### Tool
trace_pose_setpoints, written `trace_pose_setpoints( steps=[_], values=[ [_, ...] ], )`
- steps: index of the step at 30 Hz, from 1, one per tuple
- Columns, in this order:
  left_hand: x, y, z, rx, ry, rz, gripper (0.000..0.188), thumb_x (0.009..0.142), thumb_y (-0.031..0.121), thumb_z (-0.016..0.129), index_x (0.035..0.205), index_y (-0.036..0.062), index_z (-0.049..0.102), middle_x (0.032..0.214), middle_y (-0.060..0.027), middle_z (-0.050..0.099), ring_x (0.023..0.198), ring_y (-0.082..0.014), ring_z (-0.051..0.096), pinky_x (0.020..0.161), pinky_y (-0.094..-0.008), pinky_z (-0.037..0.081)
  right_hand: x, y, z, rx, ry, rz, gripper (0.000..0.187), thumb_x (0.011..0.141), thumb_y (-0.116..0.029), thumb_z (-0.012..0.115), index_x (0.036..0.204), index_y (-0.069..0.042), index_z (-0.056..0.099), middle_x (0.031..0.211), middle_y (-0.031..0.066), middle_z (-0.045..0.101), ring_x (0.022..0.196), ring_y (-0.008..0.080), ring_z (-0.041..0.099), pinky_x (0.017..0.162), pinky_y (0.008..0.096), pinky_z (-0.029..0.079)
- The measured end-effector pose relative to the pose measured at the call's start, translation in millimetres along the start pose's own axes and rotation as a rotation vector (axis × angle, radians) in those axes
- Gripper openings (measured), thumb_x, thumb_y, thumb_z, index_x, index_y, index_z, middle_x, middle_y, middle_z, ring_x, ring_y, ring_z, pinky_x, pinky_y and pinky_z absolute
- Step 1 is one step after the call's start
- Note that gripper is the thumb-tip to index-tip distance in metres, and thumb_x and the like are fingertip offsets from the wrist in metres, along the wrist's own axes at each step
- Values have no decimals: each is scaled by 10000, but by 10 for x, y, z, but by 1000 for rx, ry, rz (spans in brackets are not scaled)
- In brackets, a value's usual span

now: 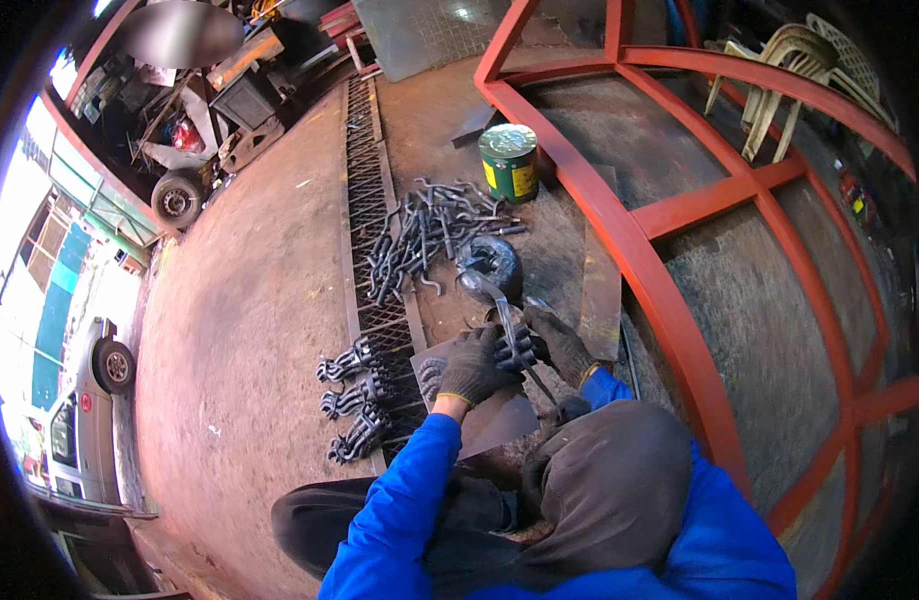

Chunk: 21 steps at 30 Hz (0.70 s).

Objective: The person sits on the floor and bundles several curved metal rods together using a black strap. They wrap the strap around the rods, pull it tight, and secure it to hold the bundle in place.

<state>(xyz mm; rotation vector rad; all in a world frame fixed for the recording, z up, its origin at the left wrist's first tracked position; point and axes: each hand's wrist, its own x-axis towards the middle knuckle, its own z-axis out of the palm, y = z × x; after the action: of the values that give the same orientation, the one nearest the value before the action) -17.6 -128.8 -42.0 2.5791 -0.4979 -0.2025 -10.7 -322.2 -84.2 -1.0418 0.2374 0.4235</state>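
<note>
My gloved left hand (pixel 475 366) is closed round one side of a small bundle of dark bent metal rods (pixel 516 350), held low in front of my knees. On its other side my gloved right hand (pixel 565 345) grips the same bundle, its fingers partly hidden. A shiny plastic strip (pixel 503 308) runs over the bundle from a dark, glossy roll (pixel 495 262) on the floor just beyond. Past the roll lies a loose heap of bent metal rods (pixel 425 235). Three tied bundles (pixel 358 400) rest to the left of my left hand. A flat metal sheet (pixel 500 422) lies beneath my hands.
A floor grating (pixel 365 170) runs away from me. Beyond the heap stands a green and yellow can (pixel 509 160). A large red steel frame (pixel 620 210) fills the right side, with plastic chairs (pixel 790 75) behind. Far left are a loose wheel (pixel 178 198) and a parked vehicle (pixel 85 430).
</note>
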Motion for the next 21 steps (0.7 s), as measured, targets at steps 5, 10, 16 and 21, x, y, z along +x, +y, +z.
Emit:
trace_pose_setpoints(
  steps=[5, 10, 16, 21],
  values=[
    [0, -12, 42, -43, 69, 28, 773, 659, 389, 824, 1291, 55, 530, 1150, -221, 646, 1027, -416, 606, 923, -489, 466, 167, -114, 40, -98, 30, 163, 274, 998, -323, 504, 922, -82, 612, 714, 40, 633, 547, 141, 595, 472, 280, 492],
    [27, -53, 78, -99, 55, -1, 700, 678, 366, 824, 1225, 24, 555, 1190, -200, 643, 970, -403, 630, 885, -467, 487, 223, -89, 59, -64, 29, 216, 303, 993, -349, 494, 902, -91, 624, 709, 14, 624, 536, 131, 589, 440, 278, 477],
    [-17, 55, 14, -20, 55, -5, 740, 644, 409, 849, 1184, 1, 551, 1114, -204, 648, 980, -388, 621, 872, -468, 486, 317, 164, -80, 514, -385, 357, 471, 991, -532, 453, 931, -96, 621, 719, 15, 623, 595, 135, 623, 504, 289, 531],
    [-24, 54, 99, 74, 150, 36, 823, 598, 471, 863, 1206, 23, 535, 1085, -203, 621, 1048, -393, 580, 906, -480, 463, 379, 412, -17, 291, -176, 248, 644, 962, -637, 411, 951, -24, 606, 823, 137, 676, 665, 236, 677, 601, 365, 599]
  ],
)
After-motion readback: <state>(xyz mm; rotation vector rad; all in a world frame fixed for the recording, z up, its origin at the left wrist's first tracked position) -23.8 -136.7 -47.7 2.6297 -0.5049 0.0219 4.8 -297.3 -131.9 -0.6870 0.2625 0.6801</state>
